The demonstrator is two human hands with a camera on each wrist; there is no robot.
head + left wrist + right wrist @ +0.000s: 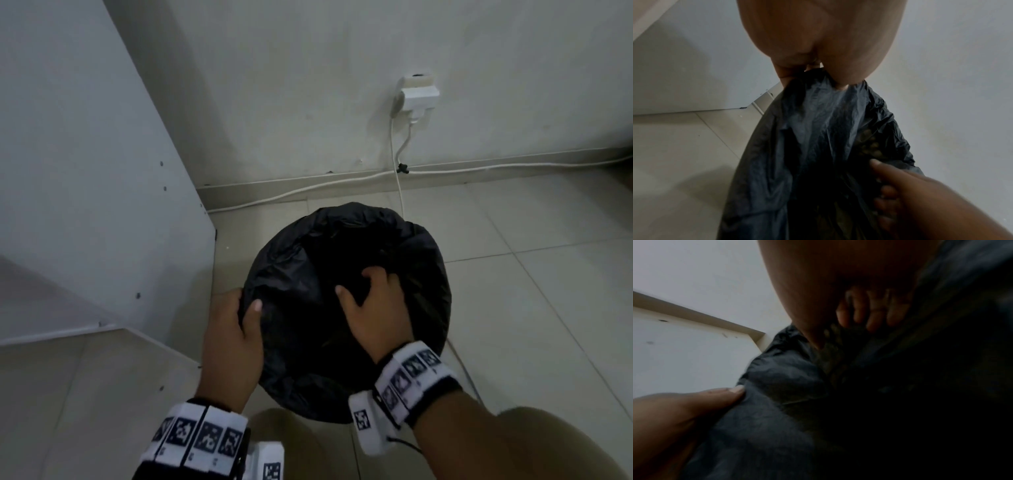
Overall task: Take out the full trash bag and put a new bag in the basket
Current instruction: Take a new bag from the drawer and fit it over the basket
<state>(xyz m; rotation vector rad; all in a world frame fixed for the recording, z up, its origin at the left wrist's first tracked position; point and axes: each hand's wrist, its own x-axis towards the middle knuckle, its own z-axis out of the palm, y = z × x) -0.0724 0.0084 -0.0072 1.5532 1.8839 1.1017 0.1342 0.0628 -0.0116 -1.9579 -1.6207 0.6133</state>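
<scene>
Room: a dim corner with a pale tiled floor (513, 308), a white wall (308, 85) behind, and a white cabinet side (85, 171) at the left. A wall socket (418, 92) with white cables (399, 164) is behind the basket.

Task's thing: the black trash bag (308, 246) sits in the basket, directly in front of the person and below both hands. Its edge is folded over the rim, so the basket itself is hidden under the plastic.

Left hand: the left hand (233, 335) is at the near-left rim. Its thumb (253, 308) lies on the inner side, and the left wrist view shows the plastic pinched between thumb and fingers.

Right hand: the right hand (373, 308) is inside the mouth of the bag, right of the middle, with fingers curled into a fold of plastic. The right wrist view is dark, but the fingertips (873, 316) bend onto the bag.

Key relation: the bag stands upright, so its long axis is vertical and the way out is straight up. The left hand is at the edge; the right hand is deeper.

Step, as I judge: gathering the mouth of the full bag before lifting. No new bag is in view.

Risk: thin plastic can tear if it is pulled from one side only.
</scene>
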